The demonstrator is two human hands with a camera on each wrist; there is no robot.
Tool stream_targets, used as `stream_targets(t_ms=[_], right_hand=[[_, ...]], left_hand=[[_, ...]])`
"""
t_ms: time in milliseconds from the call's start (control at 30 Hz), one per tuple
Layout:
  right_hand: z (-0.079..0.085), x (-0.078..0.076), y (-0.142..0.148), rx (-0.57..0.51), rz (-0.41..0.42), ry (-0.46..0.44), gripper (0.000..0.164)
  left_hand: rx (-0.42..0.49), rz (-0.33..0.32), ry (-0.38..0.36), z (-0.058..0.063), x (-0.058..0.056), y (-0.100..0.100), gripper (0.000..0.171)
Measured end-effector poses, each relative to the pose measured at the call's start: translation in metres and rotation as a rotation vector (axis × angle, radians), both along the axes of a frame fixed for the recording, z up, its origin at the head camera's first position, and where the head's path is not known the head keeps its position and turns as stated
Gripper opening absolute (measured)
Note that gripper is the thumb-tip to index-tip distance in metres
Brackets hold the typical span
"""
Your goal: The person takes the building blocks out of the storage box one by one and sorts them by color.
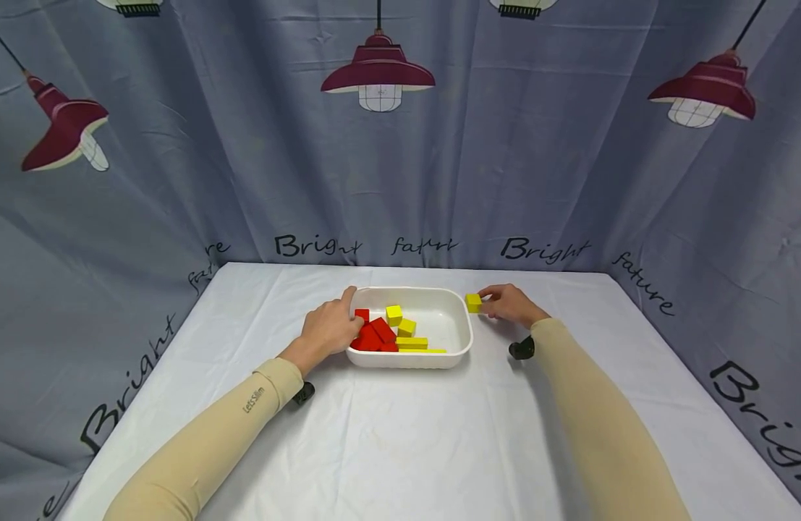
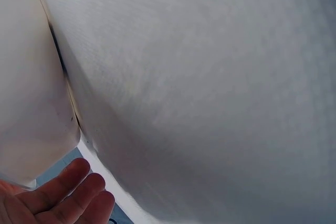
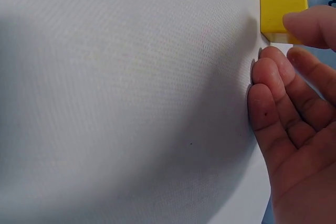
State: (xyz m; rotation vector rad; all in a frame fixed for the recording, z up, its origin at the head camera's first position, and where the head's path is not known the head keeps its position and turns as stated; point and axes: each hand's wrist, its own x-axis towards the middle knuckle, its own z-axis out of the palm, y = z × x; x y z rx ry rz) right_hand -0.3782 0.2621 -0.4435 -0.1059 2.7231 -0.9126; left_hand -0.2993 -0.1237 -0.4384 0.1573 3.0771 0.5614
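A white tray (image 1: 459, 340) sits mid-table and holds several red blocks (image 1: 374, 334) and yellow blocks (image 1: 405, 327). My left hand (image 1: 340, 320) rests on the tray's left rim with the thumb along the far corner. Its fingers lie over the edge beside the red blocks. In the left wrist view those fingers (image 2: 73, 190) look straight and relaxed next to the tray wall (image 2: 29, 87). My right hand (image 1: 490, 304) pinches a yellow cube (image 1: 473, 302) just right of the tray's far corner. In the right wrist view the thumb lies on the cube (image 3: 281, 4).
A white cloth covers the table (image 1: 407, 449). A grey curtain with red lamp prints hangs behind it and on both sides. Small black wrist cameras (image 1: 521, 349) sit under both forearms.
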Motion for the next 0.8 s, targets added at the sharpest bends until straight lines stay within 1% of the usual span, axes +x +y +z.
stream_targets(t_ms=[233, 433, 567, 800], right_hand=[[0.004, 0.004, 0.004, -0.020, 0.025, 0.010, 0.053], [0.009, 0.006, 0.005, -0.036, 0.016, 0.001, 0.050], [0.017, 0.009, 0.002, -0.044, 0.025, 0.013, 0.050], [0.032, 0.011, -0.005, -0.027, 0.045, 0.051, 0.048]], left_hand=[[-0.004, -0.009, 0.009, 0.001, 0.000, 0.001, 0.067], [-0.013, -0.009, 0.005, 0.002, -0.001, 0.002, 0.067], [-0.013, -0.004, -0.001, 0.001, -0.001, 0.002, 0.067], [-0.014, 0.003, -0.001, 0.001, 0.000, 0.000, 0.067]])
